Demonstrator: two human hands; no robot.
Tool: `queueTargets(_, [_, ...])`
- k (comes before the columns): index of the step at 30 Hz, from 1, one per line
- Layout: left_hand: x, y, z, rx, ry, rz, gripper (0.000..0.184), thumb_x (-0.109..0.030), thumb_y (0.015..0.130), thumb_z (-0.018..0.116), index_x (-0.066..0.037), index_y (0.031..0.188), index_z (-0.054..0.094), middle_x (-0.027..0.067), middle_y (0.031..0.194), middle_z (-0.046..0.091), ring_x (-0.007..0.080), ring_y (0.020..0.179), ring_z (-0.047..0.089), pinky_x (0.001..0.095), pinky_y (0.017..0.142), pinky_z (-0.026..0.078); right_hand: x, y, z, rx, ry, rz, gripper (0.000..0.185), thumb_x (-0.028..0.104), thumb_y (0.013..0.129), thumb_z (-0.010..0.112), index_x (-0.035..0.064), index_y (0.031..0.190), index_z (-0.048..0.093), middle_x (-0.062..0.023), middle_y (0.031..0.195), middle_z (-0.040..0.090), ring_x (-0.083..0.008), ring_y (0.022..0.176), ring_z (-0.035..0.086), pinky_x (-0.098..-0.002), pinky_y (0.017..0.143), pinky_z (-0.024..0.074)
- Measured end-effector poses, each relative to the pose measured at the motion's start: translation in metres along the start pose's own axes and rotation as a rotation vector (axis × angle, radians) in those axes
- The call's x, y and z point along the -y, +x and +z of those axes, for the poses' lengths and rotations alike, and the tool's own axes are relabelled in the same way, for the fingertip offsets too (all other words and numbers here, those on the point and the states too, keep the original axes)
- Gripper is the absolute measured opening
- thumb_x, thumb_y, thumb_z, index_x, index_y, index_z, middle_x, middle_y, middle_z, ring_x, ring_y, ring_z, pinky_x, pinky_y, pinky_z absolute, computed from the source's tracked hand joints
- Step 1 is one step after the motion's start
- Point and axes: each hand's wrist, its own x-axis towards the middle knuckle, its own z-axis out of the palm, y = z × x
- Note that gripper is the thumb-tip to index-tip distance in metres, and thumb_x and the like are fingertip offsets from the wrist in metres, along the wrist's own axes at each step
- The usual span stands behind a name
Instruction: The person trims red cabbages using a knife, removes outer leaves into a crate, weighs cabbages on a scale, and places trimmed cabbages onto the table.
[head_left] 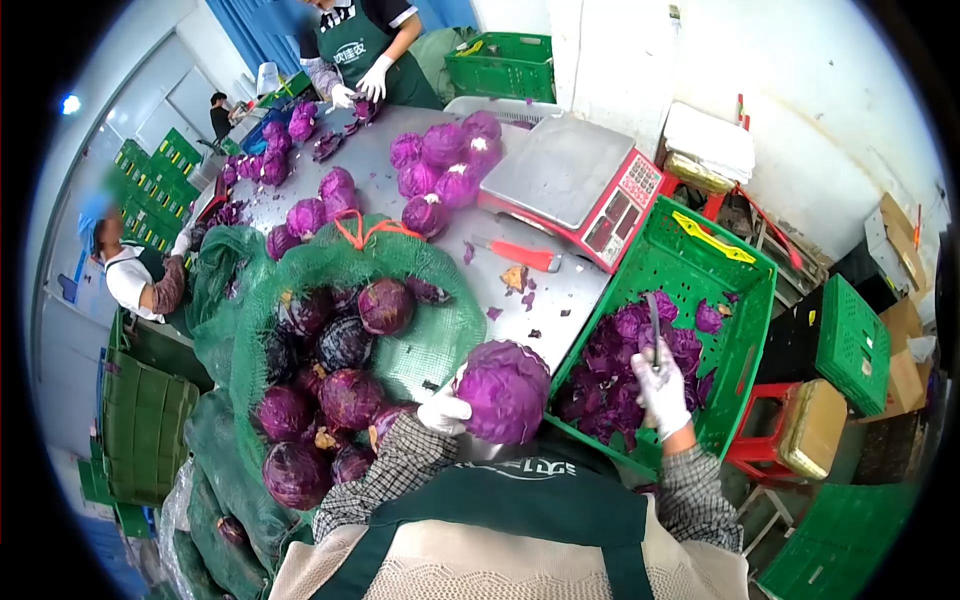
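My left hand (443,411), in a white glove, is closed on the side of a large, bright red cabbage (506,392) in front of my apron. A knife (655,322) is gripped in my gloved right hand (663,394), its blade pointing away from me. That hand is above a green crate (735,385), where loose purple cabbage leaves (620,350) lie heaped. To the left, a green mesh sack (440,290) gapes, with several darker, untrimmed red cabbages (350,398) inside; my left forearm reaches past them.
A red-framed scale (570,180) stands on the metal table (530,320), beside a red-handled knife (530,255) and several trimmed cabbages (445,145). Across the table, a co-worker in white gloves (375,80) handles a cabbage. Another person (135,275) stands at left. A red stool (760,430) is at right.
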Motion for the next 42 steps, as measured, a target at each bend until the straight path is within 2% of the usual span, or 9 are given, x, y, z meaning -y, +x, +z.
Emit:
queueTargets(4, [-0.008,0.034,-0.018,-0.068,0.366,-0.112,0.088,-0.045,0.078,0.071,-0.006,0.144,0.027,0.0181,0.144,0.036,0.0327,0.133,0.038,0.0478,0.109,0.036,0.095,-0.061,0.037,0.571,0.371,-0.109,0.064,0.010,0.082,0.067,0.0032,0.140,0.040,-0.0069,0.127,0.056,-0.0051,0.071,0.054,-0.0201,0.056,0.0458])
queueTargets(7, [-0.013,0.030,0.037,0.074,0.159,0.127,0.099,-0.058,0.075,0.070,-0.009,0.146,0.023,0.0184,0.147,0.031,0.0326,0.137,0.031,0.0504,0.111,0.031,0.086,-0.065,0.066,0.341,0.072,-0.445,0.066,0.009,0.077,0.074,0.0006,0.135,0.045,-0.0150,0.126,0.056,-0.0167,0.092,0.062,-0.0280,0.080,0.0499])
queueTargets(23, [-0.009,0.025,-0.006,-0.025,0.018,-0.106,0.079,-0.027,0.078,0.070,-0.002,0.142,0.030,0.0197,0.141,0.039,0.0328,0.128,0.044,0.0461,0.109,0.036,0.101,-0.030,0.052,0.337,-0.420,-1.024,0.054,0.015,0.070,0.073,0.0065,0.121,0.057,-0.0171,0.103,0.064,-0.0320,0.072,0.066,-0.0380,0.061,0.0537])
queueTargets(26, [-0.014,0.034,0.010,0.229,0.001,-0.129,0.077,-0.023,0.081,0.068,-0.001,0.143,0.027,0.0185,0.140,0.041,0.0292,0.122,0.050,0.0415,0.106,0.041,0.101,-0.009,0.047,0.257,-0.511,-0.898,0.033,0.010,0.074,0.068,0.0039,0.106,0.064,-0.0160,0.084,0.065,-0.0296,0.067,0.064,-0.0343,0.059,0.0520])
queueTargets(28, [0.005,0.029,-0.060,-0.155,-0.130,-0.543,0.057,-0.002,0.088,0.053,0.002,0.141,0.031,0.0148,0.122,0.056,0.0221,0.104,0.061,0.0344,0.094,0.050,0.095,0.012,0.059,-0.029,-0.160,-0.918,0.010,0.010,0.088,0.059,0.0027,0.093,0.064,-0.0096,0.067,0.056,-0.0118,0.058,0.055,-0.0277,0.051,0.0445])
queueTargets(30, [-0.005,0.033,-0.027,-0.076,-0.061,-0.380,0.057,-0.002,0.086,0.056,0.002,0.139,0.034,0.0134,0.122,0.056,0.0219,0.106,0.060,0.0339,0.094,0.049,0.086,0.039,0.051,-0.040,-0.001,-0.500,0.017,0.013,0.092,0.058,0.0023,0.105,0.063,-0.0003,0.065,0.055,-0.0122,0.056,0.052,-0.0297,0.050,0.0431])
queueTargets(34, [-0.045,0.072,0.029,0.128,0.127,-0.037,0.058,-0.004,0.082,0.063,0.001,0.136,0.040,0.0106,0.121,0.056,0.0215,0.110,0.057,0.0329,0.095,0.047,0.018,0.080,0.023,-0.197,-0.324,-0.662,0.049,0.008,0.087,0.063,-0.0062,0.131,0.046,-0.0234,0.120,0.059,-0.0266,0.108,0.060,-0.0353,0.091,0.0477])
queueTargets(36, [-0.067,0.118,0.035,-0.214,0.499,0.085,0.068,-0.008,0.076,0.073,0.002,0.135,0.040,0.0102,0.123,0.054,0.0203,0.112,0.054,0.0325,0.097,0.045,0.026,0.055,0.024,0.030,-0.019,-0.406,0.059,0.004,0.087,0.063,-0.0110,0.136,0.035,-0.0225,0.134,0.049,-0.0280,0.123,0.050,-0.0354,0.108,0.0352])
queueTargets(42, [-0.123,0.257,0.009,-0.528,1.247,0.629,0.088,-0.019,0.069,0.083,0.005,0.138,0.035,0.0156,0.125,0.052,0.0216,0.114,0.052,0.0329,0.099,0.043,-0.046,0.006,0.083,0.317,0.211,-0.247,0.026,0.007,0.088,0.064,-0.0049,0.111,0.061,-0.0122,0.107,0.065,-0.0149,0.093,0.061,-0.0288,0.083,0.0501])
